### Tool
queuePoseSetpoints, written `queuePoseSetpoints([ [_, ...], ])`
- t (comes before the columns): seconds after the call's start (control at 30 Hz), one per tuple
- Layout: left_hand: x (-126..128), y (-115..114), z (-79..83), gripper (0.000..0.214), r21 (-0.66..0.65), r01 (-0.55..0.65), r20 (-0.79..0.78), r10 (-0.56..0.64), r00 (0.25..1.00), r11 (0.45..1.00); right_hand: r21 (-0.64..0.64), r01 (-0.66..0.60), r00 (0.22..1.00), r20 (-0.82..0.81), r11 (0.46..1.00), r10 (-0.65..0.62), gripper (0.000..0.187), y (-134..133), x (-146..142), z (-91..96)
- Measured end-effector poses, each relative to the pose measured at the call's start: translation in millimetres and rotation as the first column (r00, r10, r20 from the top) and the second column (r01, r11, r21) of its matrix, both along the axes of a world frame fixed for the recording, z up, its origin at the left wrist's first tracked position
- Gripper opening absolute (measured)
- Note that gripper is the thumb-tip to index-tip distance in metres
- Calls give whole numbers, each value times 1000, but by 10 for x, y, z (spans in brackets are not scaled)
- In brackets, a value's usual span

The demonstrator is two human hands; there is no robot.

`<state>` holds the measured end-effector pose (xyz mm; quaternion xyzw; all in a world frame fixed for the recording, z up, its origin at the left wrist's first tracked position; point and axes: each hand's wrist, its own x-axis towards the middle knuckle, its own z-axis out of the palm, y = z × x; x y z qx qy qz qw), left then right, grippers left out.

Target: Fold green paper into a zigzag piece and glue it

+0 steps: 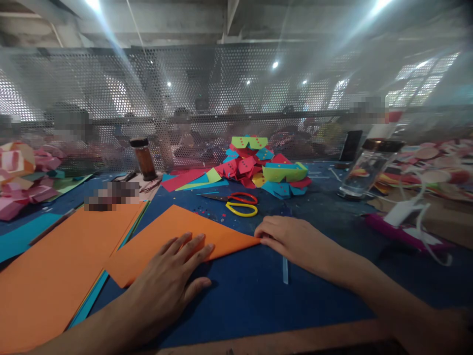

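An orange sheet of paper (162,229), folded over to a point at its right end, lies on the blue tabletop (229,301). My left hand (181,266) rests flat on its near edge with the fingers spread. At the right tip, my right hand (281,234) pinches the folded corner between thumb and fingers. Just beyond the paper are scissors (242,203) with one red and one yellow handle loop. A narrow clear strip (286,270) shows below my right hand, partly covered by it.
A stack of orange sheets (48,276) lies on the left. Cut paper glasses (284,172) are piled at the back. A brown bottle (144,160) and a clear bottle (369,167) stand farther off. A mask (410,222) lies at right, before a perforated screen (207,88).
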<state>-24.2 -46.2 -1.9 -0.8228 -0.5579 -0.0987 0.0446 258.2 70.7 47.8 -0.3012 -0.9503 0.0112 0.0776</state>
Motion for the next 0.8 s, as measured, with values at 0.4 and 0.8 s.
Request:
queuePoseSetpoints([
  [0.4, 10, 0, -16, 54, 29, 11, -4, -11, 1000, 1000, 94, -17, 999, -47, 995, 21, 18, -8, 1, 29],
  [0.8, 17, 7, -4, 52, 38, 15, 15, -16, 1000, 999, 108, -368, 929, 3, 924, 369, 26, -368, -550, 158],
])
